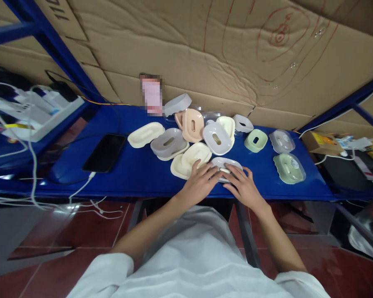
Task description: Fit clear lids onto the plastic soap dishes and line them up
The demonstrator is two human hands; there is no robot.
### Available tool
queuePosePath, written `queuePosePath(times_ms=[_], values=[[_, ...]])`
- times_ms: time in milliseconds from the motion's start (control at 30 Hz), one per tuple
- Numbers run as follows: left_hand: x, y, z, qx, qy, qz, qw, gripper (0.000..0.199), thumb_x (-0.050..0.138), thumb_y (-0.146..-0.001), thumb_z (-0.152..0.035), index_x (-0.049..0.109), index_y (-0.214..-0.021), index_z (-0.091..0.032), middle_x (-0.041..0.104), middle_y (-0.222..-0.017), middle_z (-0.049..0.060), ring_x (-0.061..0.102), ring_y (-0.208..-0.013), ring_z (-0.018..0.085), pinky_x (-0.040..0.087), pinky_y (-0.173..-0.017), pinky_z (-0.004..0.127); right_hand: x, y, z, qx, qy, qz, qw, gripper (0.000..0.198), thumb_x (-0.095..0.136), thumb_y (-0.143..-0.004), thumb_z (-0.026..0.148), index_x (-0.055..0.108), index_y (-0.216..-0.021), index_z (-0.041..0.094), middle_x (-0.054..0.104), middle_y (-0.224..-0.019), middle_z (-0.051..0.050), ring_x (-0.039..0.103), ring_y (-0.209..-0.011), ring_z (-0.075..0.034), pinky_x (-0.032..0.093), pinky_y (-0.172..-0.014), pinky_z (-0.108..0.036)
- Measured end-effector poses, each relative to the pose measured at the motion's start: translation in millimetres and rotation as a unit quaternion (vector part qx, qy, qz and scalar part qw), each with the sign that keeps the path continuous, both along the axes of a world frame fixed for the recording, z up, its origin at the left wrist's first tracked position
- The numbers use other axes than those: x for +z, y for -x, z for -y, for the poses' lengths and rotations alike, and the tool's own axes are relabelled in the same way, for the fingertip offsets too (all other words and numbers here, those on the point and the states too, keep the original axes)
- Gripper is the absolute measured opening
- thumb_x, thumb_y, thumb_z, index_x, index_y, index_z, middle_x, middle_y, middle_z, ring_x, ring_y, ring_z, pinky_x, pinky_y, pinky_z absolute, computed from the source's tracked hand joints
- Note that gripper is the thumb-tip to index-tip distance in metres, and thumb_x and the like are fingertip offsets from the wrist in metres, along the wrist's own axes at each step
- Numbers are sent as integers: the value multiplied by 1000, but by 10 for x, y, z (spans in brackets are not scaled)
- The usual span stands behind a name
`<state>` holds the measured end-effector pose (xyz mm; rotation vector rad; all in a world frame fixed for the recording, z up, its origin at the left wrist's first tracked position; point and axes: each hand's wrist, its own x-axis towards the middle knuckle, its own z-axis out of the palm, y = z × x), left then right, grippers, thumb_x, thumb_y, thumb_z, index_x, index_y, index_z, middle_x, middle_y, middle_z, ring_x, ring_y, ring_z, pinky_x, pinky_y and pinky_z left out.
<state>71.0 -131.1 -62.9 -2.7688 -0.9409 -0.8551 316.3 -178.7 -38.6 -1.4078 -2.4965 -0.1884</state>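
apparently "110" (59,10) on cardboard (174,49), left hand (201,181), right hand (245,187) touching grey piece (226,161)

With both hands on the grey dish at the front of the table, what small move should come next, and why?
Probably a gentle, even press on the grey dish: the left hand and right hand already have fingers on it from opposite sides, around its slot. Whether the dish is fully seated is hidden beneath them.

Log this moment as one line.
left hand: fingers on grey oval piece | right hand: fingers on same piece | to its left: cream pieces | surface: blue table
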Motion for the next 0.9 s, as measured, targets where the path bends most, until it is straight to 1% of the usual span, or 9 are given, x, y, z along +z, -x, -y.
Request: queuePosePath(times_ms=[100, 200, 367, 433, 500, 600, 700, 800, 900], values=[[-24, 13, 10, -1, -4, 12, 1000, 25, 58, -110, -22, 73, -130, -23, 75, -140, 8, 64, -136, 26, 25, -133, 59, 243, -125, -312, -19, -29, -59, 998, 44, 43, -114, 46, 65, -149, 31, 62, -159, -11, 58, -147, -31, 39, -122, -56], [4, 22, 23, -2, -2, 12, 1000, 23, 60, -109, -22, 73, -128, -24, 74, -141, 9, 63, -136, 26, 25, -133, 58, 504, -275, -1060, -69, -50, -123, 989, 48, 40, -114, 51, 64, -151, 30, 65, -155, -12, 58, -147, -33, 40, -123, -59], [18, 21, 22, 1, -8, 31, 999, 22, 63, -107, -23, 73, -127, -23, 75, -138, 8, 64, -136, 26, 27, -132, 57, 705, -264, -2492, -22, 59, -188, 980, 64, 62, -106, 59, 59, -155, 18, 60, -161, -16, 55, -150, -31, 39, -127, -58], [7, 23, 25, -2, -10, 36, 999, 22, 62, -108, -24, 72, -127, -23, 75, -138, 8, 64, -136, 26, 28, -131, 57, 689, -173, -2825, -14, 111, -201, 973, 73, 73, -98, 62, 61, -152, 14, 64, -156, -17, 61, -143, -31, 44, -125, -58], [-2, 24, 33, -2, -3, 35, 999, 22, 63, -107, -24, 72, -127, -23, 74, -139, 9, 63, -137, 26, 29, -130, 57, 656, -81, -2976, -19, 133, -200, 970, 69, 77, -95, 63, 70, -141, 12, 73, -143, -17, 69, -130, -31, 51, -118, -58], [-5, 23, 45, -4, 14, 28, 1000, 23, 63, -107, -24, 72, -129, -23, 73, -142, 9, 61, -139, 26, 30, -130, 58, 661, -3, -2925, -33, 119, -201, 972, 56, 73, -98, 62, 78, -128, 15, 80, -127, -14, 74, -117, -31, 56, -113, -56], [-3, 18, 47, -7, 25, 25, 999, 24, 61, -109, -26, 70, -131, -24, 72, -144, 9, 60, -140, 27, 31, -129, 58, 760, -29, -2609, -54, 42, -203, 977, 54, 67, -102, 61, 76, -134, 19, 77, -133, -14, 69, -130, -36, 50, -119, -59], [-9, 21, 45, -11, 35, 27, 999, 22, 59, -110, -29, 71, -128, -25, 72, -143, 9, 60, -141, 27, 31, -129, 59, 805, -158, -2028, -91, -109, -182, 973, 55, 55, -108, 61, 69, -143, 21, 68, -149, -15, 60, -144, -41, 45, -122, -66], [-17, 44, 44, -15, 45, 30, 998, 24, 57, -111, -29, 71, -131, -25, 72, -142, 10, 62, -139, 27, 32, -128, 59, 613, -339, -1221, -140, -184, -190, 954, 57, 51, -110, 58, 62, -152, 22, 61, -155, -18, 56, -147, -42, 42, -121, -70]])
